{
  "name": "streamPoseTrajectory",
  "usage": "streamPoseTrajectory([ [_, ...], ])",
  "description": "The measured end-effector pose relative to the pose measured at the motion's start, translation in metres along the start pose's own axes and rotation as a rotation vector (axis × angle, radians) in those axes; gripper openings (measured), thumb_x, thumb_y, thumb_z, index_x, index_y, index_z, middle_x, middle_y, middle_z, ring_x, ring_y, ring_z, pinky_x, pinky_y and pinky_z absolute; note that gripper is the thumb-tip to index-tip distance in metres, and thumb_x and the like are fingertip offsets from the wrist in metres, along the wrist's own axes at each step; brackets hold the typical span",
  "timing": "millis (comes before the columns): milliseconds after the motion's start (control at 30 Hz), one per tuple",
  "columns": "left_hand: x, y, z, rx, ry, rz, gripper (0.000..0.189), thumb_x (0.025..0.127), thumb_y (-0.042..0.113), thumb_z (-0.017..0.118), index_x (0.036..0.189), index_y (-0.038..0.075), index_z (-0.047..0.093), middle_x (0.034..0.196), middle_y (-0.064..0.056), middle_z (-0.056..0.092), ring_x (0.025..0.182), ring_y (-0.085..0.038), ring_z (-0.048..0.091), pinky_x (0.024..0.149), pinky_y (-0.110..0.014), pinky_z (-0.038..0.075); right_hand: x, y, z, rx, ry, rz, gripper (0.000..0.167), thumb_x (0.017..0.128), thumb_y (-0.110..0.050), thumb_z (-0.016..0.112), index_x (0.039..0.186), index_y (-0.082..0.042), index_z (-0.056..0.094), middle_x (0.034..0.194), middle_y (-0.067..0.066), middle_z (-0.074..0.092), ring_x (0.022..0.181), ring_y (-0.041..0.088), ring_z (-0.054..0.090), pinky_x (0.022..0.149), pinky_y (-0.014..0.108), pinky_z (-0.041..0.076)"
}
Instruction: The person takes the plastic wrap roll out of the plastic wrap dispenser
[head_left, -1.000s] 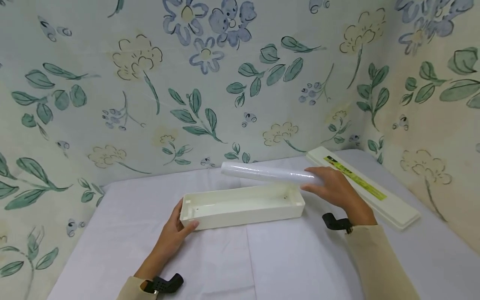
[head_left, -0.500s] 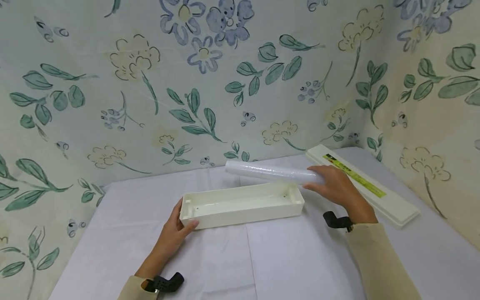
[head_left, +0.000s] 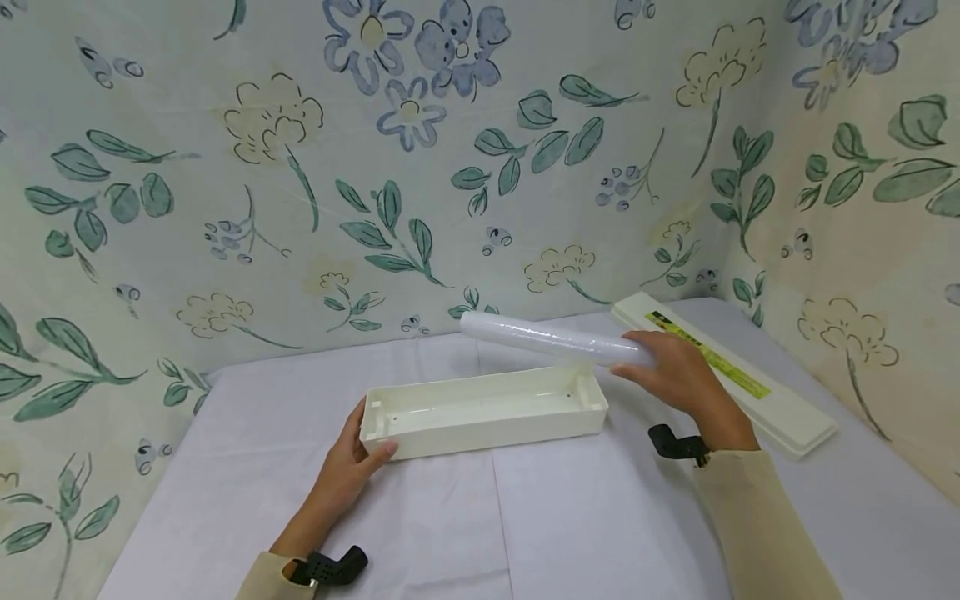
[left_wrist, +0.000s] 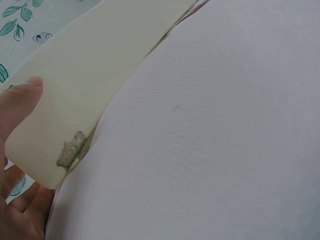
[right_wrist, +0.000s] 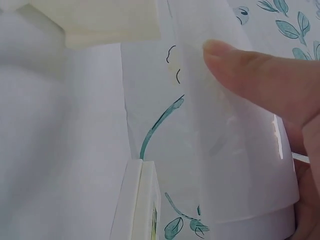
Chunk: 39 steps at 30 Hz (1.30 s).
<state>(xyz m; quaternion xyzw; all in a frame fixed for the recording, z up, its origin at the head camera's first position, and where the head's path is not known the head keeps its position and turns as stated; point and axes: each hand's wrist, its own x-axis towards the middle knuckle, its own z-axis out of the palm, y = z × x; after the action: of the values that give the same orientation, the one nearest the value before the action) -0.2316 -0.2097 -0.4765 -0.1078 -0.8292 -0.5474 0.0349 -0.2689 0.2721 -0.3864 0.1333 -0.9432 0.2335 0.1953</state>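
Note:
A long open-topped cream plastic box (head_left: 487,435) sits on the white-covered table in the head view. My left hand (head_left: 347,471) grips its left end, with the thumb on the front wall; the left wrist view shows this thumb (left_wrist: 22,102) on the box wall (left_wrist: 90,60). My right hand (head_left: 678,375) holds the right end of a roll of plastic wrap (head_left: 540,335) above the box's back edge. The roll tilts, its free left end higher. In the right wrist view the thumb lies along the shiny roll (right_wrist: 240,150).
A long cream lid (head_left: 795,421) with a yellow-green label (head_left: 712,358) lies at the right, behind my right hand. Floral-patterned cloth (head_left: 420,200) hangs behind and to the right of the table. A greyish patch (left_wrist: 71,150) marks the box's lower edge.
The roll of plastic wrap has shifted a little to the right, and its left end has risen. My left hand and the box have stayed in place.

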Motion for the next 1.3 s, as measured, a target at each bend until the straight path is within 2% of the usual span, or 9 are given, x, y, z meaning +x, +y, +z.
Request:
streamPoseTrajectory([
  [533,0.001,-0.002,0.001,0.017,0.001,0.004,0.087,0.089,0.035,0.071,0.155,0.03,0.014,0.154,-0.009,0.031,0.136,-0.035,0.037,0.104,-0.046,0.036,-0.004,0.007,0.001,0.002,0.015,0.098,0.056,0.079,-0.026,0.081,0.124,0.002,0.06,0.113,0.021,0.065,0.087,0.034,0.057,0.071,0.047,0.051],
  [733,0.0,-0.003,0.001,0.022,0.004,-0.008,0.087,0.088,0.036,0.071,0.155,0.031,0.014,0.154,-0.009,0.031,0.136,-0.035,0.037,0.104,-0.047,0.036,-0.006,0.008,0.001,-0.018,0.001,0.148,0.058,0.081,-0.028,0.079,0.127,0.001,0.059,0.116,0.022,0.063,0.088,0.037,0.057,0.067,0.047,0.053],
  [1100,0.0,-0.002,0.001,0.017,0.007,-0.006,0.088,0.088,0.036,0.071,0.155,0.031,0.015,0.154,-0.008,0.03,0.136,-0.034,0.037,0.103,-0.044,0.037,-0.006,0.01,0.002,-0.01,-0.006,0.191,0.057,0.081,-0.028,0.078,0.127,0.0,0.059,0.115,0.022,0.062,0.089,0.038,0.056,0.068,0.048,0.053],
  [1300,0.0,-0.002,0.002,0.022,0.004,-0.007,0.087,0.089,0.035,0.071,0.155,0.031,0.015,0.154,-0.008,0.03,0.136,-0.035,0.037,0.103,-0.045,0.037,-0.008,0.014,0.0,-0.008,-0.036,0.241,0.06,0.081,-0.031,0.078,0.129,-0.002,0.057,0.116,0.021,0.061,0.09,0.037,0.055,0.069,0.048,0.052],
])
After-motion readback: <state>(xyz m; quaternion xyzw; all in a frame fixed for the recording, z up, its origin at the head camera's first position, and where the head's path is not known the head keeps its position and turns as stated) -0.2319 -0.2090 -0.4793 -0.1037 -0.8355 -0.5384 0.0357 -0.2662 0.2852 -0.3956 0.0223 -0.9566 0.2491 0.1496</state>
